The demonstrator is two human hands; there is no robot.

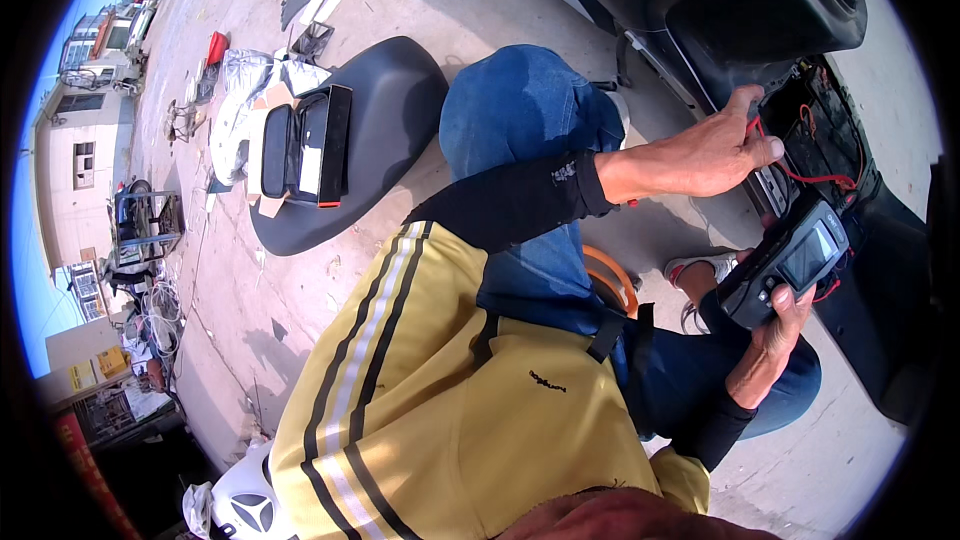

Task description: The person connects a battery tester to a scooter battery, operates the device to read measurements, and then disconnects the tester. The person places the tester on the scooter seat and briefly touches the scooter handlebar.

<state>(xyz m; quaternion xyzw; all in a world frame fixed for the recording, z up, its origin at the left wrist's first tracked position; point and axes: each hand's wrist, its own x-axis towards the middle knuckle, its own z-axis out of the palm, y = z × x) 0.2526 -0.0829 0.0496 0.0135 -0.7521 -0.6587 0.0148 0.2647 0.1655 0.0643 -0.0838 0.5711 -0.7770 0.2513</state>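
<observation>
My left hand (690,155) reaches over the open compartment (828,125) of a dark scooter, its thumb and fingers closed on a red wire lead (808,178). That lead runs down into the wiring beside the compartment. Lower down, my right hand (778,332) grips a black handheld tester (768,275) by its lower end, thumb on its face near the buttons. The tester's grey screen (808,258) faces up; I cannot make out a reading. The tip of the lead between my left fingers is mostly hidden.
A dark scooter seat (395,90) lies on the concrete, bearing an open box (325,145) with a black case (279,150). Black scooter bodywork (740,10) overhangs the compartment. An orange ring-shaped thing (612,275) is near my legs. A white helmet (245,490) shows at the lower left.
</observation>
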